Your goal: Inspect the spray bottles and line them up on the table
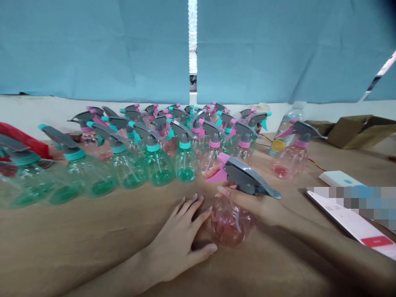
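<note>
A pink see-through spray bottle (230,222) with a grey trigger head and pink nozzle stands on the brown table (77,243) in front of me. My right hand (250,200) is wrapped round its neck just under the trigger head. Beside the bottle's base, my left hand (182,235) lies flat on the table, fingers spread and thumb near the bottle, holding nothing.
Several green and pink spray bottles (157,152) crowd the table's far half, and one pink bottle (291,154) stands apart at the right. A phone (355,225) and a white box (340,178) lie at the right, cardboard (355,130) behind them, a blue curtain (93,49) at the back.
</note>
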Tool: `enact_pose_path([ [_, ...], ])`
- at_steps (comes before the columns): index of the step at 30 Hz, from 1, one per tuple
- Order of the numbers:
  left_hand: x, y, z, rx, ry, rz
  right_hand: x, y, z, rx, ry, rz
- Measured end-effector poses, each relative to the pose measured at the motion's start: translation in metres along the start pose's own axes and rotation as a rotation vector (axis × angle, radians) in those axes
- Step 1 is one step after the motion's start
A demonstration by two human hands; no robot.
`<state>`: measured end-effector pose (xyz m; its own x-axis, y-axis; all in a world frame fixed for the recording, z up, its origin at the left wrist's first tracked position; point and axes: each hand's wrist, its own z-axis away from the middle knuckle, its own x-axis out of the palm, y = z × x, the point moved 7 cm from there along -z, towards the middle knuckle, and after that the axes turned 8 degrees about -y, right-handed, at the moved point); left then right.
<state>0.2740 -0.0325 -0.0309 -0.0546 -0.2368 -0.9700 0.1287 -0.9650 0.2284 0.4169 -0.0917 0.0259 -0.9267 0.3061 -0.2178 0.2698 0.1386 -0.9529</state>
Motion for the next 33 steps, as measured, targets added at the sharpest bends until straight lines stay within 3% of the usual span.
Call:
enact_pose_path([
  [9, 0.001, -0.001, 0.000, 0.011, 0.014, 0.010, -0.002, 0.016, 0.003, 0.113, -0.014, 0.026],
  [17, -0.001, 0.001, -0.001, 0.000, -0.016, -0.004, 0.002, -0.004, 0.001, 0.011, -0.052, 0.075],
  [28, -0.002, 0.000, 0.000, 0.007, 0.011, 0.005, 0.003, -0.008, -0.001, 0.010, -0.058, 0.068],
  [33, -0.003, 0.001, 0.000, -0.003, -0.001, 0.006, 0.003, 0.004, 0.000, 0.047, -0.089, 0.006],
])
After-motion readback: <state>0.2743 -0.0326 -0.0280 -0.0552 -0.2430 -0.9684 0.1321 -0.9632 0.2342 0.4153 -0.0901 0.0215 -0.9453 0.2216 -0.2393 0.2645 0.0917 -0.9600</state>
